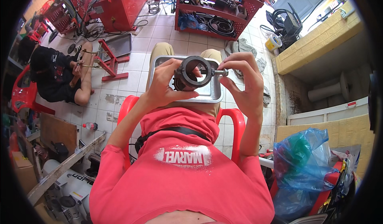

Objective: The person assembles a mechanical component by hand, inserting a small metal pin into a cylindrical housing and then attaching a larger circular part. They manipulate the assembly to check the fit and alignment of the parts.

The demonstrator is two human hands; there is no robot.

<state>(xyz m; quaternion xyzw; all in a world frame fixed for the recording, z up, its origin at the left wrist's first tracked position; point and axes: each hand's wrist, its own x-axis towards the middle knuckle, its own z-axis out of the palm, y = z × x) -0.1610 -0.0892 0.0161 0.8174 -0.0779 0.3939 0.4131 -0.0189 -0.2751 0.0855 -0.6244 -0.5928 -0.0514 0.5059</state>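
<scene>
In front of me, above a silver metal tray [216,98] on my lap, I hold a dark, ring-shaped metal part [194,84] with a round opening through it. My left hand [164,79] is wrapped around its left side, thumb along the bottom edge; some fingertips show through the opening. A metal bolt [220,72] sticks out from the part's right side. My right hand [248,79] pinches the bolt's outer end between thumb and fingers. Where the bolt meets the ring, I cannot make out how far it goes in.
On the left, another person [54,70] sits low by a red metal stand [113,62], handling a thin metal piece. A red tool cart [207,8] stands ahead. To my right are a yellow ledge [315,44] and a blue plastic bag [287,160]. A bottle [91,126] lies on the floor.
</scene>
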